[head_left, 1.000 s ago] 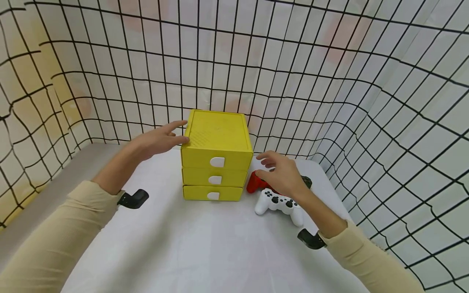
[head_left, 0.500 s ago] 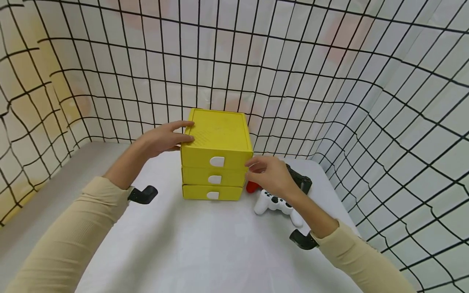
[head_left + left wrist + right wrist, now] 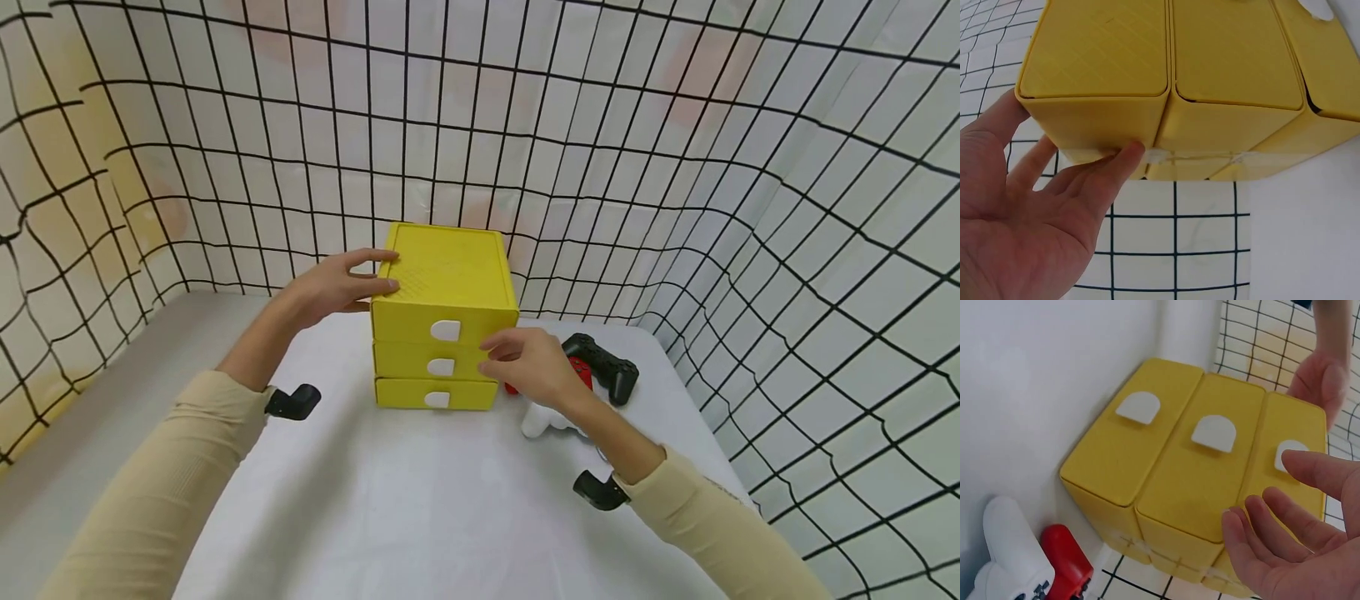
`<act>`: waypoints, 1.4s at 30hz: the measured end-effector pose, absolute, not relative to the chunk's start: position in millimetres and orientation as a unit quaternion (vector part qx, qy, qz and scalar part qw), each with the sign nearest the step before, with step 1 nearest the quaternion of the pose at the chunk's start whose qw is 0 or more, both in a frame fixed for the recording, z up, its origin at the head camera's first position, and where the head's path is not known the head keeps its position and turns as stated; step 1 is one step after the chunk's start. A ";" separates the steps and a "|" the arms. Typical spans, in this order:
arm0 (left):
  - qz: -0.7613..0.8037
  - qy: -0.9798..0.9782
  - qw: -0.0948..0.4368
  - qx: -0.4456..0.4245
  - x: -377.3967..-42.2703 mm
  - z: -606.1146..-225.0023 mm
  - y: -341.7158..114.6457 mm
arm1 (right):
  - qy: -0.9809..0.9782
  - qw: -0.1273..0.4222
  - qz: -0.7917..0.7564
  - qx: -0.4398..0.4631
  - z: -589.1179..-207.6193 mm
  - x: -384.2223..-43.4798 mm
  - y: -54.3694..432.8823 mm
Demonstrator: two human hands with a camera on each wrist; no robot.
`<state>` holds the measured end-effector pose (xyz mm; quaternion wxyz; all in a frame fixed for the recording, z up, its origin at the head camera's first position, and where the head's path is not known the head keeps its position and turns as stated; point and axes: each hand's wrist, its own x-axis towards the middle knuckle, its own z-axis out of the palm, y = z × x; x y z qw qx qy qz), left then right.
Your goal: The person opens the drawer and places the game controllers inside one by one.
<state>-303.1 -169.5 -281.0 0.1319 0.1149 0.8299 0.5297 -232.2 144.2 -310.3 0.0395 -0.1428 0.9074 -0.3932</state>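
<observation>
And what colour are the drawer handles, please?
The drawer handles are white, clearest in the right wrist view.

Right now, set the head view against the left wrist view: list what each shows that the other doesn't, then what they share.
Only the head view: the right grip, the white, red and black game controllers, and the unit's top panel.

Only the left wrist view: the unit's left side wall, with what looks like clear tape across it.

Both: the left grip, the yellow three-drawer unit, and the bottom drawer's white pull.
</observation>
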 end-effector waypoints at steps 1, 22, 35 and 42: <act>0.532 0.828 0.132 0.117 -303.7 -281.2 -169.6 | 0.907 0.042 -0.394 -0.144 -312.0 -233.0 143.4; 0.556 0.810 0.149 0.110 -303.0 -280.9 -165.8 | 0.875 -0.028 -0.450 -0.177 -296.5 -236.8 128.7; 0.561 0.810 0.139 0.095 -303.3 -283.8 -167.0 | 0.856 -0.065 -0.469 -0.207 -302.9 -243.5 112.8; 0.562 0.812 0.131 0.091 -302.2 -286.2 -168.1 | 0.859 -0.087 -0.463 -0.201 -304.2 -246.9 105.8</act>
